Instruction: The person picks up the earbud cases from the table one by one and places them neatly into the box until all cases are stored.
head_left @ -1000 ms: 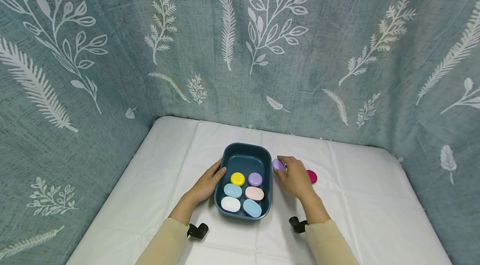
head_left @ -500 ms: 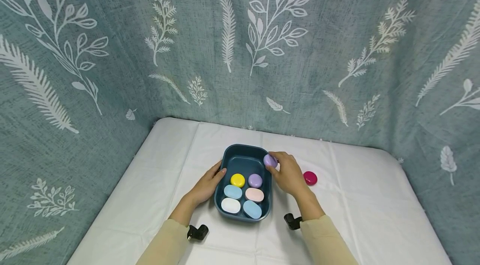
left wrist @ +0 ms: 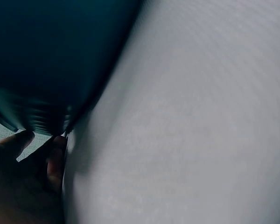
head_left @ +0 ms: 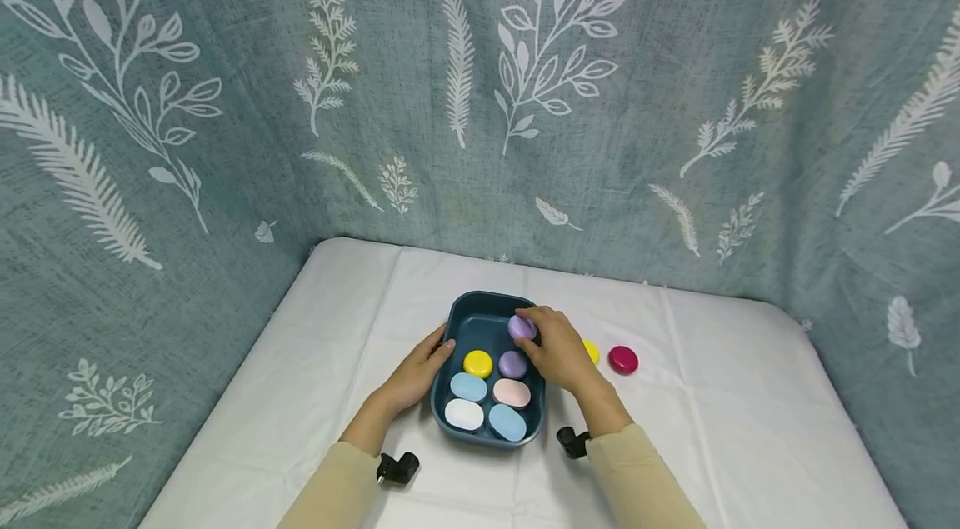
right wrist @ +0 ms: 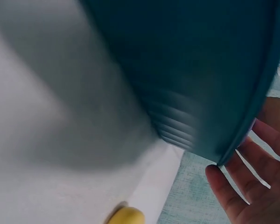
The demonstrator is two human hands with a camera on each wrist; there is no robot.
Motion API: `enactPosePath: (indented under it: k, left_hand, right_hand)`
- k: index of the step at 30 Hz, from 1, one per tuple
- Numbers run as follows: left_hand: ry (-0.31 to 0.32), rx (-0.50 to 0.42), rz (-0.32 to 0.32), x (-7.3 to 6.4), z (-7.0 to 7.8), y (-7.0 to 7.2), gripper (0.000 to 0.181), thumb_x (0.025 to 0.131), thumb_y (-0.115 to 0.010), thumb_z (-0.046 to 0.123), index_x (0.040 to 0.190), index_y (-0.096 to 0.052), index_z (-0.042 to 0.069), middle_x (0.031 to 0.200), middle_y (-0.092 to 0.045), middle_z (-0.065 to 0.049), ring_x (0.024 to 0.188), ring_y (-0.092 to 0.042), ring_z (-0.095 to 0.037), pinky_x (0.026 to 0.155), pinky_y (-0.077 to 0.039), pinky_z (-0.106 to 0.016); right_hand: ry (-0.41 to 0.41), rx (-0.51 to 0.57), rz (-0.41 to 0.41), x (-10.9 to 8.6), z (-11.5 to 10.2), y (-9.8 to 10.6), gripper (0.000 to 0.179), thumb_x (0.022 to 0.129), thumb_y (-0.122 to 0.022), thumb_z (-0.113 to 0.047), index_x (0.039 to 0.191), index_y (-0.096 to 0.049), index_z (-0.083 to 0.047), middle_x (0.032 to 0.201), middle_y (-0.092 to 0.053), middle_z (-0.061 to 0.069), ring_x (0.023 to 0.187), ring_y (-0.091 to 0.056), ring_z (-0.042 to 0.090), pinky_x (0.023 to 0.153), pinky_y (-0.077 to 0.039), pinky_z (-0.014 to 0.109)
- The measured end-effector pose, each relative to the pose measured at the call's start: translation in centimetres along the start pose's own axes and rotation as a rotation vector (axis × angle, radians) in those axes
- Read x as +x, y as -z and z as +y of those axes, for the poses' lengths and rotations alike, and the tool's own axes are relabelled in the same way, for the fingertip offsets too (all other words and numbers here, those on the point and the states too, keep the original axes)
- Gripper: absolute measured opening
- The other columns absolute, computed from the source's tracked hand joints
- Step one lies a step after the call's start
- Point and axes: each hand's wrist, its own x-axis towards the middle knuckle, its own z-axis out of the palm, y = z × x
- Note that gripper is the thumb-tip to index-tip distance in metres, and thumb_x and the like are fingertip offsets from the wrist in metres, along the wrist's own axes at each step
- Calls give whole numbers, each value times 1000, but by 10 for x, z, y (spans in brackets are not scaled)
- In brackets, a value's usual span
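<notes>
A round purple soap (head_left: 521, 327) is pinched between the thumb and fingers of my right hand (head_left: 558, 350), over the far right part of a dark blue tub (head_left: 476, 327). My left hand (head_left: 411, 371) grips the tub's left side, its thumb on the rim and its fingers outside. Inside the tub's near part lie a round yellow soap (head_left: 477, 363), a second purple soap (head_left: 513, 364), and oval ones: pink (head_left: 512, 392), white (head_left: 464, 414) and two light blue (head_left: 468, 386). In the right wrist view the tub's wall (right wrist: 200, 93) hides most of the held soap.
Right of the tub, on the white cloth (head_left: 720, 396), lie a yellow soap (head_left: 592, 351), partly behind my right hand, and a crimson one (head_left: 623, 360). A patterned green curtain (head_left: 450, 204) hangs along the back and sides.
My right hand has carried the purple soap leftward from beside the tub, across its right rim, to over its inside. The yellow soap on the cloth has come into sight. My left hand stays put.
</notes>
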Motion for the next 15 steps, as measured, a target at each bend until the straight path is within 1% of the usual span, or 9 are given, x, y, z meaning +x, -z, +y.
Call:
enactPosePath:
  k: [4,7,11,15]
  left_hand:
    - [-2,-2,5,1,-1,0,66,96,-37,65,153,-25,35,159,-27,-1,148,-24,-29,115,-19,-63]
    - [-1,-2,6,1,-1,0,65,96,-37,64,153,-25,35,159,-27,-1,148,-24,-29,115,-20,-63]
    - [-2,-2,3,2,-2,-1,64,97,-37,63,153,-25,34,159,-27,0,148,-24,-28,116,-20,-62]
    - [-7,-7,3,2,-2,-1,62,98,-37,61,153,-25,35,159,-27,2,148,-23,-27,116,-20,-61]
  right_hand:
    - [22,-22,-19,3,2,-6,45,92,-67,-23,135,-56,-14,135,-56,7,125,-51,27,109,-41,47]
    - [12,-28,-38,5,3,-10,45,92,-67,-22,135,-56,-15,136,-56,6,126,-51,27,109,-41,47]
    - [-3,-57,-68,7,3,-15,44,92,-67,-22,135,-56,-16,133,-57,4,123,-52,25,107,-44,45]
    - [-9,-129,-94,9,3,-19,44,93,-66,-23,135,-56,-16,132,-58,4,121,-53,24,105,-45,44]
